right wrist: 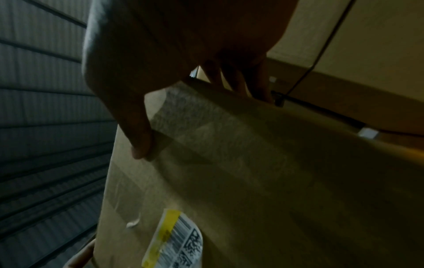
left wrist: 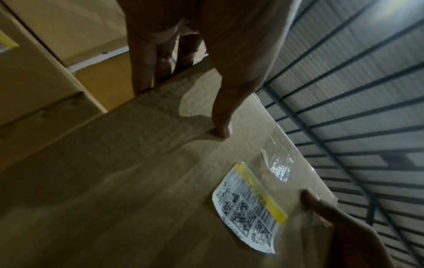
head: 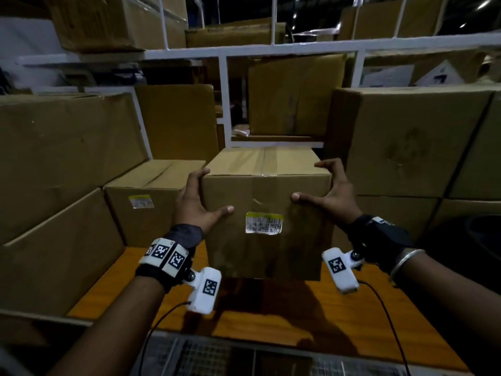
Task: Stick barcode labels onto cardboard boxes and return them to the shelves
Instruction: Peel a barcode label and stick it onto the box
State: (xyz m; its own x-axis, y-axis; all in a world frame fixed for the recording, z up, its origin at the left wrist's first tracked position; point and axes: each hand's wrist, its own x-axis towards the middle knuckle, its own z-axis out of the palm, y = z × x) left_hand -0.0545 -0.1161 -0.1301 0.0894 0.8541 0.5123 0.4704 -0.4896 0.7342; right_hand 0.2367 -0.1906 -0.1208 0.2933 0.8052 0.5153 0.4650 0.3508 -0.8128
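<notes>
Holding one cardboard box (head: 267,210) at the frame centre, your left hand (head: 193,203) and right hand (head: 332,192) clamp its two sides, thumbs flat on the front. One barcode label (head: 263,223) sits on that face; its print is too blurred to read. The box bottom against the orange shelf board (head: 271,316) is in shadow, so contact is unclear. Only the left wrist view shows clear tape (left wrist: 276,163) beside the label.
</notes>
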